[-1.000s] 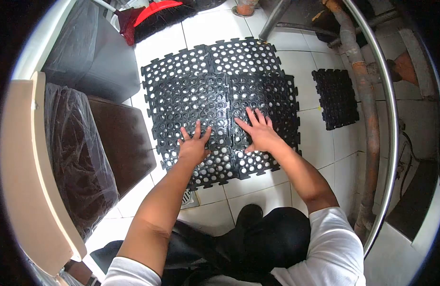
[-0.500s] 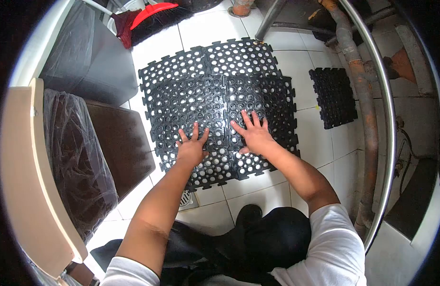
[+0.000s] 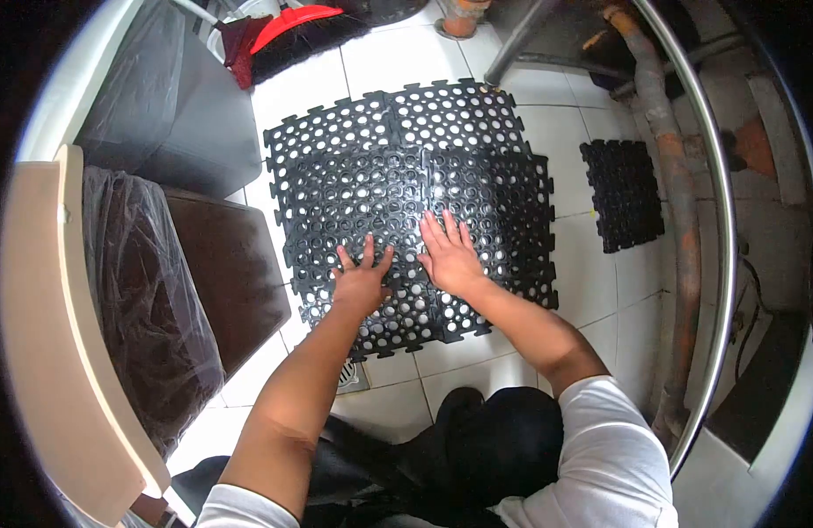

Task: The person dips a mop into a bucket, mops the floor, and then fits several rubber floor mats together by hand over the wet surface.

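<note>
Black rubber mat tiles point(image 3: 354, 189) with round holes and jigsaw edges lie joined on the white tiled floor, the middle ones seemingly overlapping those behind and in front. My left hand point(image 3: 360, 286) rests on the mat's near left part, fingers spread. Flat against the mat just right of the centre seam is my right hand point(image 3: 450, 261), its fingers stretched out and closer together. Neither hand holds anything. The mat surface under both palms is hidden.
A separate small black mat tile point(image 3: 624, 195) lies to the right, beside rusty pipes point(image 3: 684, 264) and a metal rail point(image 3: 725, 220). Bins with plastic liners point(image 3: 142, 264) stand at left. A red broom point(image 3: 292, 26) is at the back, a floor drain point(image 3: 351, 378) near my feet.
My right hand has slid left across the mat toward the centre seam, its fingers drawing closer together. My left hand stays spread at nearly the same spot. The view has shifted slightly.
</note>
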Available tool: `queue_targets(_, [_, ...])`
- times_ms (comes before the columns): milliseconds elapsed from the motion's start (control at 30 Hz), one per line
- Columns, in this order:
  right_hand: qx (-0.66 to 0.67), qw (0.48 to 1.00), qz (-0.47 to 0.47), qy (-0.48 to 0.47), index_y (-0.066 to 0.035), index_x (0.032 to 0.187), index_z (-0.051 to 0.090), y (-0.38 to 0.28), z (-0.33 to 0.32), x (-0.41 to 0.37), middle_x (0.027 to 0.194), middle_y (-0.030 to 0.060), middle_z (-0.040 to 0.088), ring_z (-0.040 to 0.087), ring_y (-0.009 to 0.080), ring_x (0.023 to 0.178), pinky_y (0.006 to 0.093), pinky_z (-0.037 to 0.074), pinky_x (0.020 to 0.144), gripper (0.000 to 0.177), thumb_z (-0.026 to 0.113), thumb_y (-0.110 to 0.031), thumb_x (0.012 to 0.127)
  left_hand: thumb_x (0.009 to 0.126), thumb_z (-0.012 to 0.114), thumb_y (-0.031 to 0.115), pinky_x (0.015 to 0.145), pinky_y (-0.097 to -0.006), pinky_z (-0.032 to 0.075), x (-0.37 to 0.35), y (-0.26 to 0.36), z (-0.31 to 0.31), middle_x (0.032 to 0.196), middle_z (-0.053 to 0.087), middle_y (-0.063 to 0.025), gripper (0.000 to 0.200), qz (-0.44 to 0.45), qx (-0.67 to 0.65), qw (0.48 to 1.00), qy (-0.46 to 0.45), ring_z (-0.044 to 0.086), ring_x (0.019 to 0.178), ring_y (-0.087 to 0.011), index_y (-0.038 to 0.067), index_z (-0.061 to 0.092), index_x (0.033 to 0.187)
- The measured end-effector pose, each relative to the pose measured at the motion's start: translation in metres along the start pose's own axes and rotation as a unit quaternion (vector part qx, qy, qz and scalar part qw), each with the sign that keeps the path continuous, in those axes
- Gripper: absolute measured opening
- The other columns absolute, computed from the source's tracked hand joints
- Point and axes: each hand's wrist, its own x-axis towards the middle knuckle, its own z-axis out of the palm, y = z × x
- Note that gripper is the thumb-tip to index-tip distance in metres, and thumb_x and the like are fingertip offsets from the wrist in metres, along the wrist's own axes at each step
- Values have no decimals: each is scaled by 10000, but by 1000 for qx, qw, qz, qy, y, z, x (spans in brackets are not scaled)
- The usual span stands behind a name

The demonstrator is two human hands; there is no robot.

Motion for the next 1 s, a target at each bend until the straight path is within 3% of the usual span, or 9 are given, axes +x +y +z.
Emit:
queue_targets(267, [-13, 992, 35, -119, -65, 1644, 288, -9, -62, 43, 1741, 124, 203, 127, 418, 1602, 576, 151, 1280, 789, 507, -527, 1042, 916, 761, 371, 1123, -756, 357, 3, -5, 5, 1771, 44, -97, 901, 11, 5, 1000, 5, 121, 1511, -650, 384, 245, 1655])
queue_targets(300, [26, 962, 65, -265, -71, 1627, 332, -5, -102, 78, 1730, 115, 243, 161, 425, 1592, 586, 175, 1270, 772, 510, -537, 1038, 922, 752, 371, 1125, -763, 348, 5, -7, 10, 1771, 31, -97, 893, 11, -4, 1000, 12, 103, 1510, -657, 390, 242, 1655])
queue_targets(400, [-17, 999, 22, -16, -93, 1606, 391, 12, -86, 105, 1710, 94, 308, 219, 405, 1582, 606, 194, 1262, 698, 402, -543, 1073, 925, 746, 388, 1117, -770, 350, 3, -4, 7, 1770, 34, -100, 890, 9, 6, 1000, 11, 95, 1502, -671, 394, 237, 1654])
queue_targets(467, [30, 982, 134, -130, -98, 1610, 392, 13, -79, 126, 1720, 74, 289, 201, 385, 1592, 599, 173, 1273, 673, 319, -524, 1094, 921, 750, 397, 1115, -774, 348, 3, -5, 10, 1770, 35, -103, 894, 6, -6, 1000, 13, 94, 1500, -673, 394, 237, 1654])
queue_targets(600, [86, 967, 156, -181, -101, 1589, 436, 35, -92, 143, 1712, 60, 311, 189, 382, 1596, 597, 163, 1279, 670, 242, -514, 1099, 906, 766, 421, 1118, -785, 331, 4, -9, 16, 1770, 32, -101, 914, 21, -7, 999, 24, 94, 1500, -673, 397, 238, 1652])
queue_targets(667, [-13, 971, 101, -215, -47, 1537, 491, 22, -111, 140, 1651, 131, 413, 209, 395, 1588, 649, 174, 1253, 589, 361, -424, 1104, 906, 766, 427, 1117, -790, 323, 8, -9, 14, 1771, 27, -95, 916, 12, 2, 1000, 27, 91, 1502, -671, 398, 236, 1652])
queue_targets(800, [-83, 958, -17, -272, 21, 1458, 546, -36, -89, 55, 1672, 189, 349, 257, 453, 1556, 650, 222, 1232, 661, 448, -501, 1066, 928, 753, 405, 1139, -786, 298, 8, -12, 13, 1774, 17, -63, 890, 2, -23, 1000, 5, 73, 1520, -646, 406, 240, 1656])
queue_targets(867, [-44, 982, -23, -180, 25, 1601, 348, -43, -15, -27, 1688, 200, 305, 201, 431, 1575, 633, 169, 1246, 778, 492, -510, 1055, 915, 769, 400, 1131, -793, 302, 7, -10, 16, 1774, 19, -64, 893, 4, -15, 1000, -8, 65, 1519, -648, 392, 263, 1651])
queue_targets(1000, [29, 995, 0, -96, 47, 1602, 324, -49, 8, -58, 1735, 197, 164, 107, 425, 1596, 593, 123, 1268, 828, 533, -511, 1028, 898, 786, 395, 1124, -798, 303, 5, -6, 18, 1773, 37, -70, 893, 1, -20, 1000, 17, 75, 1516, -651, 363, 297, 1645])
